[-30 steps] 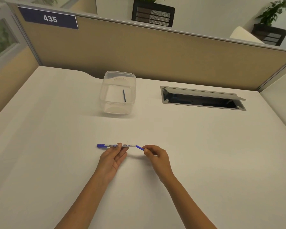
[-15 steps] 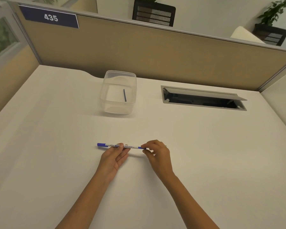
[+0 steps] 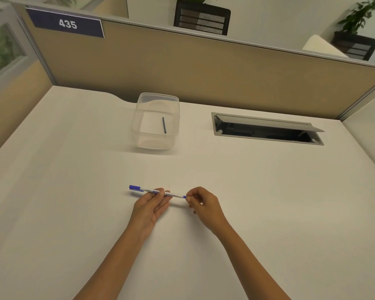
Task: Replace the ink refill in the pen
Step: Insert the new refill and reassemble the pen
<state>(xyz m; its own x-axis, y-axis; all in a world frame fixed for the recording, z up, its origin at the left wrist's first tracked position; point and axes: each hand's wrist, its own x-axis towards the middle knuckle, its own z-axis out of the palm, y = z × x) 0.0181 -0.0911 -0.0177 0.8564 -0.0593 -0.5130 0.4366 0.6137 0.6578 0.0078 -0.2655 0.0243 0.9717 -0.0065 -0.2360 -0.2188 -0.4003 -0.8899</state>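
A white pen with a blue cap at its left end lies level just above the white desk. My left hand grips the barrel near its middle between thumb and fingers. My right hand pinches the pen's blue right end, which is almost hidden by the fingertips. A thin dark ink refill lies inside a clear plastic container farther back on the desk.
An open cable hatch with a raised grey lid is set into the desk at the back right. A tan partition with a "435" sign stands behind the desk.
The blue end piece that stuck out at an angle from the pen's right end now sits nearly flush with the barrel, with my right fingers closed over it. My left hand has kept its hold.
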